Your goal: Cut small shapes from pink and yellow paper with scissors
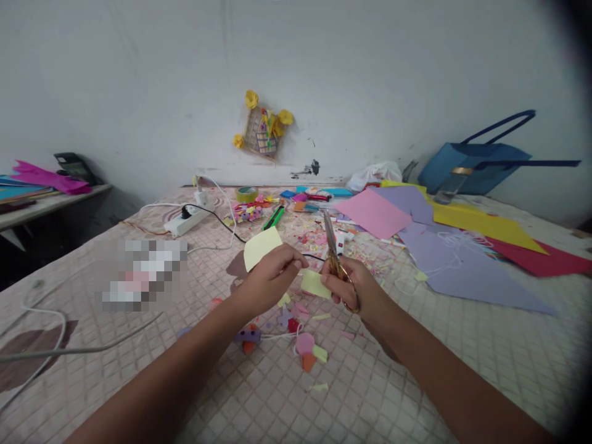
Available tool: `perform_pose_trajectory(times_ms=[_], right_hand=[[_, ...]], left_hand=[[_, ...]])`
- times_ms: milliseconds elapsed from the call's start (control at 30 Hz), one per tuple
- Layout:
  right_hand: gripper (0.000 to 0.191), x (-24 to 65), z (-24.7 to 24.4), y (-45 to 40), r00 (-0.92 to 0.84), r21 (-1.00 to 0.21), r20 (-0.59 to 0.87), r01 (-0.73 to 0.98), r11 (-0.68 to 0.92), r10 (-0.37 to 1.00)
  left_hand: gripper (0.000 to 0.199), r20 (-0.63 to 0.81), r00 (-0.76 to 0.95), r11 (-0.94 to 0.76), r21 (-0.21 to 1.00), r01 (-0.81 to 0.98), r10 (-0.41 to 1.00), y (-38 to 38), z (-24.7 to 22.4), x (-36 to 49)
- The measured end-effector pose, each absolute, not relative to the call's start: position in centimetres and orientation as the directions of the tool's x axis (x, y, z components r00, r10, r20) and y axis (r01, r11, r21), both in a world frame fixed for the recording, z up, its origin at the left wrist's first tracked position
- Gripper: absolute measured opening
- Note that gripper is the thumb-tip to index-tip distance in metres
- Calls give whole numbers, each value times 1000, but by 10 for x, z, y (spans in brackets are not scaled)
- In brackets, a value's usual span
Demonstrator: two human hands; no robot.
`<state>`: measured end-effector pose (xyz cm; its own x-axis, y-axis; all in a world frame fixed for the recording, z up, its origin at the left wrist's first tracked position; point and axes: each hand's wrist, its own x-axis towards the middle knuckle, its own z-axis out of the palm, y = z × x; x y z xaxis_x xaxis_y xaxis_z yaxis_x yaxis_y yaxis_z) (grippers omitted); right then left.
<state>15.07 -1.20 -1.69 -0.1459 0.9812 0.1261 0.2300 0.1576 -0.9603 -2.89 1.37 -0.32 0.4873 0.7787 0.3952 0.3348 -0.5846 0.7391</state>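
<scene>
My left hand [275, 274] is closed, with a pale yellow piece of paper [261, 246] rising from behind its knuckles. Its fingertips point towards my right hand [354, 283], which grips a pair of scissors [331, 237] by gold-coloured handles, blades pointing up and away. A smaller pale yellow paper piece [316, 284] is pinched by the right fingers and hangs between the two hands. Under them lie paper scraps and a string with a pink paper circle [305, 343], an orange piece [308, 362] and a red piece [293, 325].
Behind the hands are a green cutter [274, 218], a tape roll [246, 195], a white glue gun [343, 239] and a power strip [187, 221] with cables. Purple sheets [472, 271], a pink sheet [374, 213], a jar [454, 186] and a blue bag [476, 166] occupy the right.
</scene>
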Motion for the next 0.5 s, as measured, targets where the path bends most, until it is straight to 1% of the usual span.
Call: perform_pose_trajectory(times_ms=[100, 233, 367, 500], right_hand=[[6, 152, -20, -10, -133, -963, 130, 219, 157, 982], [6, 152, -25, -7, -137, -962, 149, 209, 176, 979], [8, 151, -23, -8, -128, -961, 154, 212, 178, 980], [10, 151, -16, -12, -157, -961, 137, 217, 170, 978]], left_hand=[[17, 409, 452, -570, 760, 312, 793, 14, -7, -28], [26, 407, 411, -534, 804, 263, 816, 13, -9, -27], [17, 351, 410, -494, 807, 324, 842, 11, -6, -26], [16, 340, 434, -496, 805, 324, 835, 11, -8, -25]])
